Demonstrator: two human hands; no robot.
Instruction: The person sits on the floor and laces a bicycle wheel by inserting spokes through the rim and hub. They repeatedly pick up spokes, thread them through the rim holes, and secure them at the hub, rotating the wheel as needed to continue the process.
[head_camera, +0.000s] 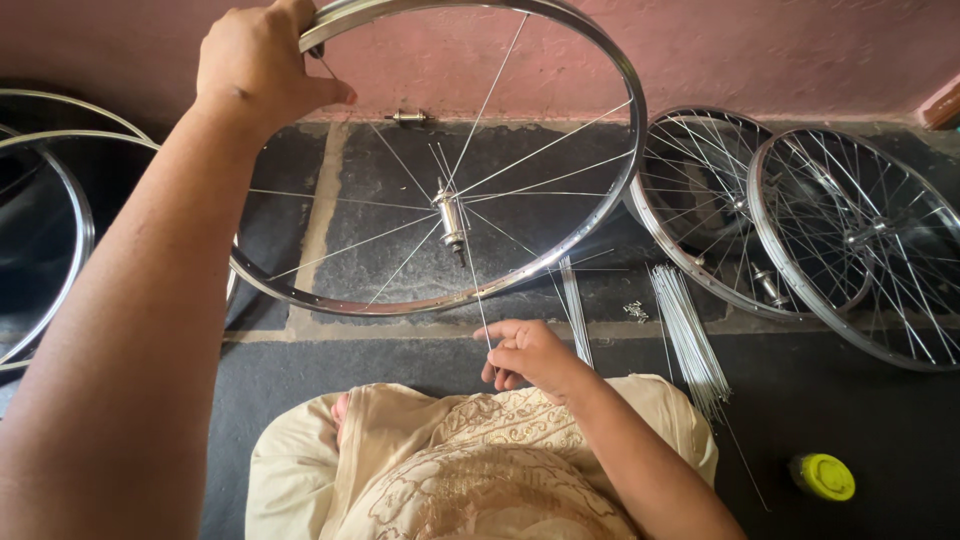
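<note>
While left hand (258, 62) grips rim (600, 60) w/ few spokes laced, right hand (525, 352) pinches a spoke (478, 300); most spokes (685, 335) unlaced.

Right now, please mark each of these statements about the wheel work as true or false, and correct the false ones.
1. The left hand grips the top of the wheel rim. True.
2. The right hand holds the yellow lid. False: it pinches a thin spoke that runs up toward the hub; the yellow lid lies apart on the floor.
3. Two fully spoked wheels lean against the wall on the right. True.
4. The held wheel is fully laced with spokes. False: it carries only a few spokes, with wide gaps.
5. A bundle of loose spokes lies on the floor to the right. True.
</note>
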